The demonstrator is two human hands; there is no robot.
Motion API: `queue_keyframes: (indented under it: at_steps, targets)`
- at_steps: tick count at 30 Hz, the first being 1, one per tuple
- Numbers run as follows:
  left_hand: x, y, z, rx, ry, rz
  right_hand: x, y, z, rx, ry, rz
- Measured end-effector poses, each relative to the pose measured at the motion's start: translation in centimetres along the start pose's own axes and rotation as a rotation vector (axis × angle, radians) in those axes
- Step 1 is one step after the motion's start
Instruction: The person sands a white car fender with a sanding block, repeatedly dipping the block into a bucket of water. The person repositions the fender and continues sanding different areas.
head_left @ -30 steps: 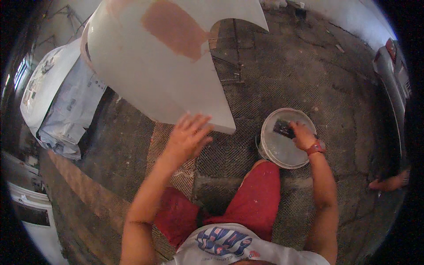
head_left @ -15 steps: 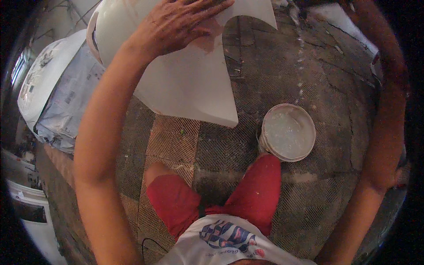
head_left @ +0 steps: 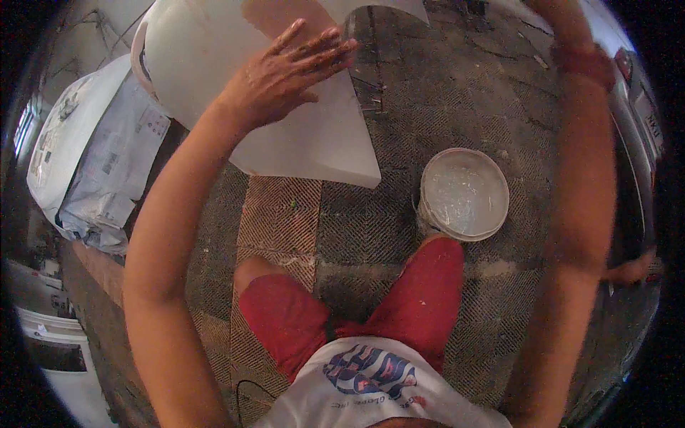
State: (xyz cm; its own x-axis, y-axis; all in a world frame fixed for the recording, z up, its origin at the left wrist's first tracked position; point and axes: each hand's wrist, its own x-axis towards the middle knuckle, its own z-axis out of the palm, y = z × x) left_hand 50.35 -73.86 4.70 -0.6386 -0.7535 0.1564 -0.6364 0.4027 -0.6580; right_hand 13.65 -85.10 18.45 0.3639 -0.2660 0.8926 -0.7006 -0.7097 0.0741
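A large white curved panel [head_left: 314, 143], shaped like a car body part, stands at the upper left and bears a reddish-brown patch. Over its surface lies my left hand [head_left: 289, 75], fingers stretched and slightly spread, holding nothing. Whether the palm presses on the panel I cannot tell. My right arm reaches up along the right side. At the top right edge my right hand [head_left: 560, 14] is dark, blurred and partly cut off, so its fingers do not show. Between the two arms, beside my right knee, a round whitish bucket [head_left: 427, 220] holds cloudy liquid.
A white rounded piece with paper or plastic sheeting [head_left: 107, 167] sits at the left. Along the right edge is a dark car [head_left: 635, 135]. A white vehicle [head_left: 61, 349] shows at lower left. Ridged floor tiles [head_left: 364, 228] lie below, and a thin black cord [head_left: 246, 383] is near my shirt.
My left hand has slid down the panel, baring the reddish-brown patch. My right arm has swung inward to the left. The panel and bucket appear slightly higher in view.
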Motion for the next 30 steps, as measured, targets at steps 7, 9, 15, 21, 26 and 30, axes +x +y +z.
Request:
queue_keyframes:
  at_steps: [7, 9, 15, 21, 26, 30]
  targets:
    - [-0.8, 4.1, -0.3, 0.018, -0.113, 0.031, -23.4, 0.9, 13.6, 0.888, 0.302, 1.101]
    - [-0.3, 5.2, -0.4, 0.045, -0.141, 0.053, -29.3, -2.3, 16.3, 0.907, 0.229, 1.333]
    - [0.5, 8.1, -0.4, 0.109, -0.297, 0.069, -40.6, -12.3, 20.4, 1.01, -0.207, 1.464]
    - [0.0, 11.2, 2.0, 0.114, -0.366, 0.103, -43.5, -14.6, 19.8, 0.955, -0.485, 1.464]
    - [0.4, 11.7, 2.1, 0.162, -0.369, 0.128, -43.3, -13.2, 20.6, 1.137, -0.337, 1.587]
    - [0.8, 6.5, -0.8, 0.086, -0.31, 0.005, -42.9, -13.6, 20.0, 1.192, -0.278, 1.626]
